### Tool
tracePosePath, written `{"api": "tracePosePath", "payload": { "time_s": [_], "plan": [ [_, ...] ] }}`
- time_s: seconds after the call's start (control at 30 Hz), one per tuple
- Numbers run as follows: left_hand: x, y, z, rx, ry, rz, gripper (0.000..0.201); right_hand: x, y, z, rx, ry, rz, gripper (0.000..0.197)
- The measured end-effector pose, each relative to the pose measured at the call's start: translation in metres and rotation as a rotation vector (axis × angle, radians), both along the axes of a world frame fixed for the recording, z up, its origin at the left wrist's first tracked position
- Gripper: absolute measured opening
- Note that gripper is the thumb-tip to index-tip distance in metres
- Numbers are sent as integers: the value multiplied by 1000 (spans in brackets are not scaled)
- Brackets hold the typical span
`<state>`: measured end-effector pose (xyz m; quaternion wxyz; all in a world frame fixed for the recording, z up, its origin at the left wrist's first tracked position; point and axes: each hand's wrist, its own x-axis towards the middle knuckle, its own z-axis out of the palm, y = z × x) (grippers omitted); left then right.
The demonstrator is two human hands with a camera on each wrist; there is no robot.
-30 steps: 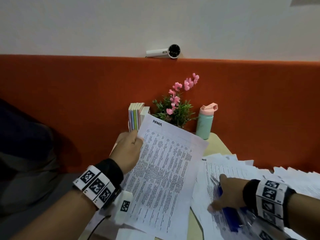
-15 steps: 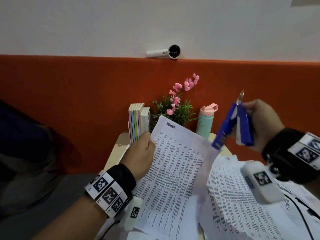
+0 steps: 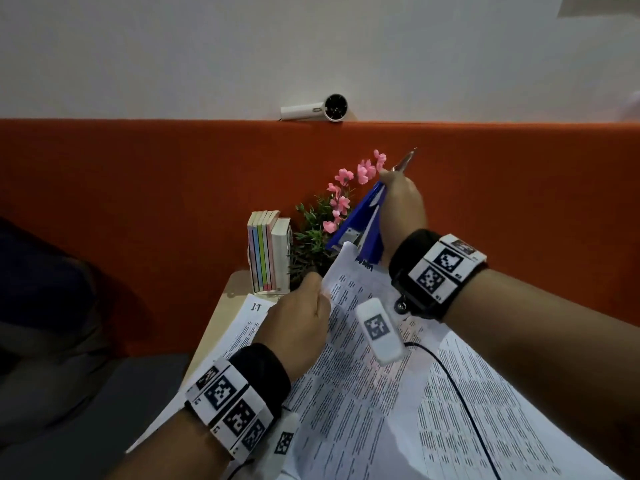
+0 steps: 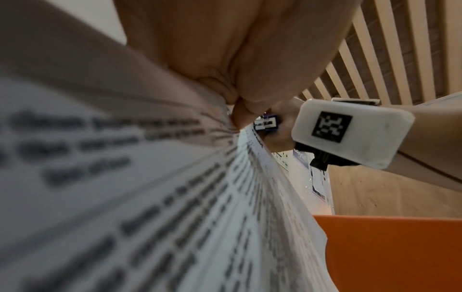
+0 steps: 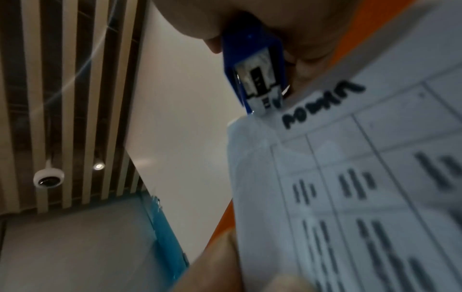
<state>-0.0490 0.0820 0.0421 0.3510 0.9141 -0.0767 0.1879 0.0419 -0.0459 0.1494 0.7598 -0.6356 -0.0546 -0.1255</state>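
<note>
Small pale table [image 3: 231, 293] up vs. the orange backrest. Far end: row of thin books [image 3: 268, 252] standing upright, potted plant w/ pink flowers [image 3: 313, 237] just right of them. Near part covered w/ overlapping printed sheets [image 3: 502, 427]; one more sheet [image 3: 244, 329] at left edge.

Head overhead; wrist views near stapler [image 5: 250, 49]

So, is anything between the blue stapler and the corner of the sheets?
Nothing visible. The right hand holds the stapler open right at the top corner of the sheets that the left hand pinches; the flowering plant stands behind it.
</note>
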Motion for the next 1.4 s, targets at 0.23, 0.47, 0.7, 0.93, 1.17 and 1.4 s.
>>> {"api": "tracePosePath", "payload": {
  "time_s": [0.23, 0.47, 0.7, 0.93, 1.17, 1.4],
  "plan": [
    [-1, -4, 4, 0, -37, -25, 27, -4, 9, -3, -81, -109, -37, 25],
    [-1, -5, 1, 13, -48, -24, 27, -4, 11, -6, -94, -144, -87, 31],
    [0, 4, 2, -58, 49, -26, 26, 0, -2, 7, 32, -29, -19, 28],
    [33, 88, 25, -373, 405, 112, 34, 5, -61, 9, -160, 160, -24, 28],
    [65, 146, -19, -16, 619, 391, 34, -5, -116, -60, -700, 520, 120, 45],
    [83, 161, -57, 192, 736, 446, 29, -1, -123, -121, -1063, 587, 250, 42]
  ]
}}
